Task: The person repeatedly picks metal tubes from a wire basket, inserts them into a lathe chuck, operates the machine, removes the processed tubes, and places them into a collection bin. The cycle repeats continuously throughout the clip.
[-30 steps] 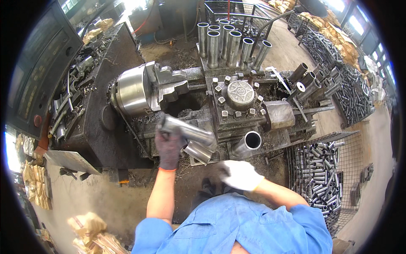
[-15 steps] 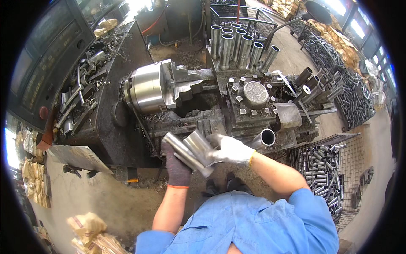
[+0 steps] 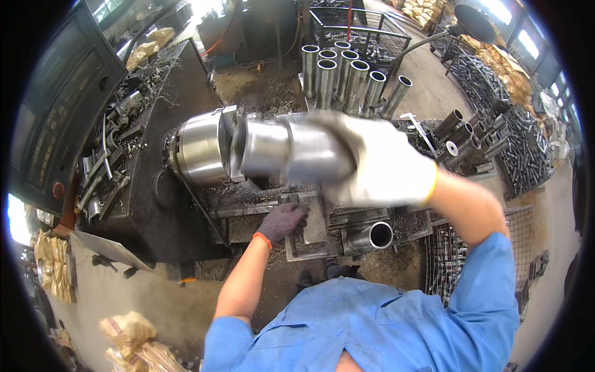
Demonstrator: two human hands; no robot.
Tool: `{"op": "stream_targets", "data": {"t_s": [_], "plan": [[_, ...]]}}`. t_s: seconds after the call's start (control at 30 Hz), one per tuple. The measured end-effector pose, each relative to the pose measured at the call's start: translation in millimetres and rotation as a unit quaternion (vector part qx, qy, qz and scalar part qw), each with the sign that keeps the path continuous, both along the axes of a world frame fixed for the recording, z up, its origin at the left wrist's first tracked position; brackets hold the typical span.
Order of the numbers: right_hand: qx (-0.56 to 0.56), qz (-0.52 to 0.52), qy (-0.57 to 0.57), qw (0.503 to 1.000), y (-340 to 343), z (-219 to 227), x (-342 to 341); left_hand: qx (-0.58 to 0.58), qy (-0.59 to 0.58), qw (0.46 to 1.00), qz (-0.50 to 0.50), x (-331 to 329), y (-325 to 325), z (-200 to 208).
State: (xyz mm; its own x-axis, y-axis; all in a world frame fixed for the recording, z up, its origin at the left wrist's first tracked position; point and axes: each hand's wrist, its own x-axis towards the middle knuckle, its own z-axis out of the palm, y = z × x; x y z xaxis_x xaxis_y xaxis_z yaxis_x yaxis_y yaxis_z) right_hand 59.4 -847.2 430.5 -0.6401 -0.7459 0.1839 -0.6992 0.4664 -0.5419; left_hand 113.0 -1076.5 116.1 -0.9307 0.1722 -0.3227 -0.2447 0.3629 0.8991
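Note:
My right hand, in a white glove and blurred by motion, is wrapped round a shiny metal tube raised high over the lathe. The tube's left end covers part of the jaws of the steel lathe chuck; whether they touch I cannot tell. The tool post behind is hidden. Lower down, my left hand, in a dark glove with an orange cuff, rests on the lathe carriage with its fingers curled in. What those fingers hold, if anything, is hidden. Another tube lies at the carriage's front, its open end facing right.
Several upright metal tubes stand behind the carriage. To the right are a caliper and darker tubes. A wire basket of small parts stands beside my right arm. A control panel rises at the left.
My right hand has lifted a tube up and rightward over the lathe. The left hand has left the slim tube it held and moved forward onto the carriage.

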Motion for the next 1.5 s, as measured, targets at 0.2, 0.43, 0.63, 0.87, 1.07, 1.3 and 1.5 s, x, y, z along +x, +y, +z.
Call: {"op": "stream_targets", "data": {"t_s": [0.2,0.43,0.63,0.87,1.07,1.3,1.5], "plan": [[0.34,0.022,0.345,0.875,-22,-56,-153,0.015,0.234,0.917,0.323,34,-19,46],[0.291,0.118,-0.008,0.949,-68,-155,-212,0.173,-0.023,0.809,0.561,196,-66,-43],[0.342,0.066,-0.059,0.935,-70,-162,-204,0.261,0.023,0.686,0.679,312,-128,-94],[0.299,0.107,-0.033,0.948,-80,-162,-200,0.28,0.101,0.549,0.781,284,-205,-92],[0.311,0.105,-0.047,0.944,-78,-161,-211,0.27,0.106,0.562,0.774,271,-192,-51],[0.29,0.042,-0.046,0.955,-95,-172,-203,0.418,0.028,0.567,0.709,294,-212,-40],[0.209,0.054,-0.056,0.975,-108,-164,-195,0.229,0.123,0.668,0.697,305,-230,-89]]}}
